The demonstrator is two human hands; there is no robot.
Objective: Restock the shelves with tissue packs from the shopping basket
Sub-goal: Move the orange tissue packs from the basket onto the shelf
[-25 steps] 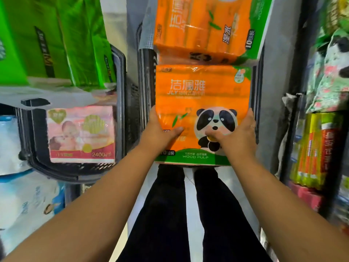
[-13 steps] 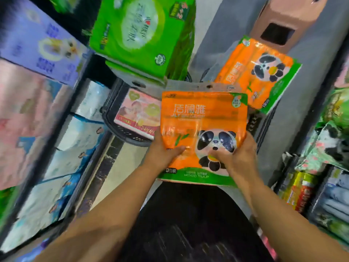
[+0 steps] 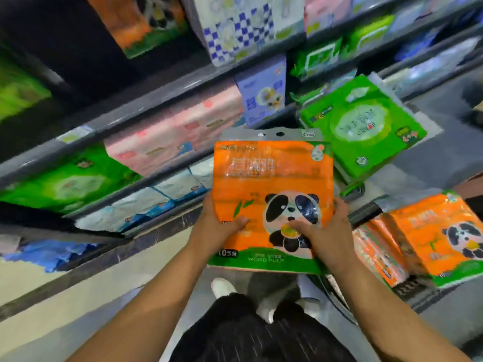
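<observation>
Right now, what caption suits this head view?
An orange panda tissue pack, gripped by left hand and right hand, before stocked shelves.

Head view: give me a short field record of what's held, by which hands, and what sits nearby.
held: orange plastic-wrapped tissue pack with panda print, upright, front facing camera
left hand: grips its lower left edge, thumb on front
right hand: grips its lower right edge, thumb on the panda
right side: second orange panda tissue pack; large green tissue pack beyond
left side: grey shelves, stocked, blurred

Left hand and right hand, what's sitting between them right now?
The orange panda tissue pack: the left hand grips its left edge, the right hand its right, thumbs on the front. The head view shows it.
</observation>
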